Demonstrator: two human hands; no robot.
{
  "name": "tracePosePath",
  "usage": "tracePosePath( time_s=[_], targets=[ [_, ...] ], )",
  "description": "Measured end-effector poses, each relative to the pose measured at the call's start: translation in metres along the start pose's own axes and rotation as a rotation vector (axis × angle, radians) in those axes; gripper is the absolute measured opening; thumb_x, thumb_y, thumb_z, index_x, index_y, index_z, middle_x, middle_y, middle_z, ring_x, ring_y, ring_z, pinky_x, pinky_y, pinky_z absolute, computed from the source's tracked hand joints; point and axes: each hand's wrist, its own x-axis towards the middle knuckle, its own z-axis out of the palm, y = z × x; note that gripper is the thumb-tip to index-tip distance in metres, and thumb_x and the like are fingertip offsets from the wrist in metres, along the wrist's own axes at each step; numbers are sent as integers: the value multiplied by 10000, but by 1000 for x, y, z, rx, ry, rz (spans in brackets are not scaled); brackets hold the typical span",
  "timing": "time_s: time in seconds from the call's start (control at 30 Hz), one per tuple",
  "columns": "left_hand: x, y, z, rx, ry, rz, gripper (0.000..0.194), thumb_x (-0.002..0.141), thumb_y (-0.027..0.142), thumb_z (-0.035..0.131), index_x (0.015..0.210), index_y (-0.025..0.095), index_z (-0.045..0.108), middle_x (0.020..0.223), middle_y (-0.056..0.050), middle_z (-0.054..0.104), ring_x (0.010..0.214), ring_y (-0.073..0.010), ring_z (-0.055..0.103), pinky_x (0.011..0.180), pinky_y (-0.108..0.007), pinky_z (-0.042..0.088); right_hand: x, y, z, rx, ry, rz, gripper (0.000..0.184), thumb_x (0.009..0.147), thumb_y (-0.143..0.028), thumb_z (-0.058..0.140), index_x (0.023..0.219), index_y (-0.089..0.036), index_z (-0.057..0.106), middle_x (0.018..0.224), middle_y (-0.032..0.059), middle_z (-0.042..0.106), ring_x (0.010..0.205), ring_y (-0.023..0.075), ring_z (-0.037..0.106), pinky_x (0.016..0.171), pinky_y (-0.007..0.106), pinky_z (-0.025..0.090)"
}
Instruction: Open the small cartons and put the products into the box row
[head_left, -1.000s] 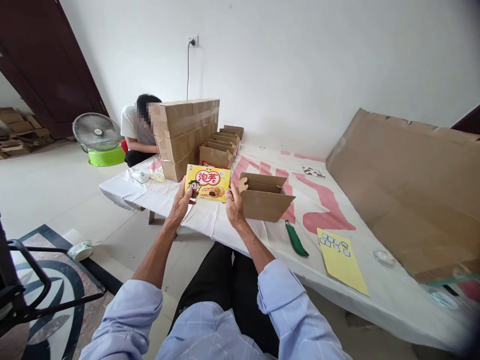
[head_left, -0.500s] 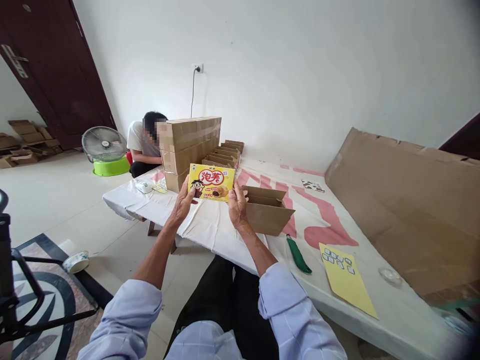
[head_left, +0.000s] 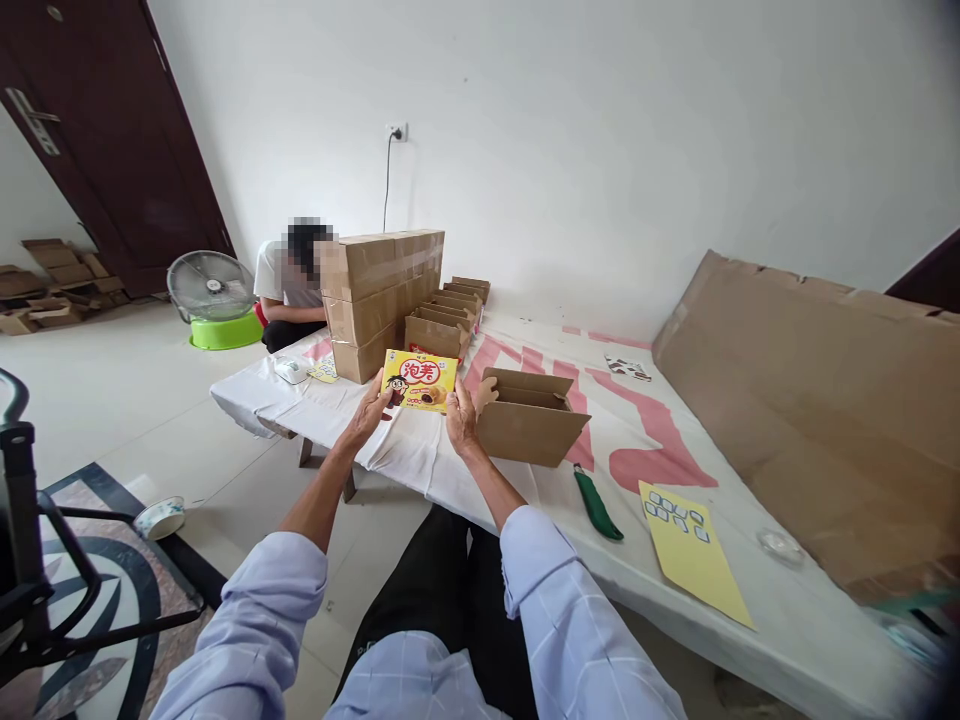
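Note:
Between my two hands I hold a yellow snack box (head_left: 420,381), its printed front with red lettering and a cartoon face turned toward me. My left hand (head_left: 369,408) grips its left edge. At its right edge is my right hand (head_left: 462,420), with the thumb on the front. Just to the right stands an open cardboard carton (head_left: 531,432), flaps up; its inside is mostly hidden. Some fingers (head_left: 487,392) show at the carton's left end; I cannot tell whose they are. A green-handled cutting tool (head_left: 598,505) lies in front of the carton.
Stacked taped cartons (head_left: 367,315) and a row of open cartons (head_left: 442,315) stand behind the box. A person (head_left: 292,285) sits beyond. A yellow sheet (head_left: 697,560) lies on the cloth-covered table (head_left: 757,600). A large cardboard panel (head_left: 810,420) leans at the right.
Both hands have lowered the yellow snack box slightly, and its front now tilts back more. The right hand has shifted a little left, away from the open carton.

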Motion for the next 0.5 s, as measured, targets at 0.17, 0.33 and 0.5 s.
tracePosePath(
  time_s=[0.17, 0.33, 0.5],
  targets=[
    [-2, -12, -2, 36, -27, -61, 957, 914, 669, 688, 1730, 250, 417, 1236, -108, 708, 946, -190, 631, 675, -233, 550, -3, 20, 6, 20, -14, 62, 802, 1009, -580, 438, 1722, -214, 465, 1613, 150, 580, 1438, 287, 576, 1234, 472, 491],
    [-2, -25, -1, 15, -28, -127, 966, 885, 686, 730, 1704, 262, 445, 1228, -115, 725, 913, -186, 625, 685, -237, 539, -7, 32, 9, 5, 4, 85, 788, 993, -532, 481, 1710, -206, 485, 1510, 141, 656, 1400, 290, 598, 1217, 459, 501],
    [-3, -37, 1, 45, -42, -151, 962, 885, 719, 709, 1683, 249, 448, 1255, -123, 722, 908, -178, 631, 691, -244, 540, -8, 38, 11, -12, 12, 106, 789, 976, -515, 482, 1698, -198, 505, 1464, 138, 688, 1400, 294, 608, 1231, 457, 488]
  ],
)
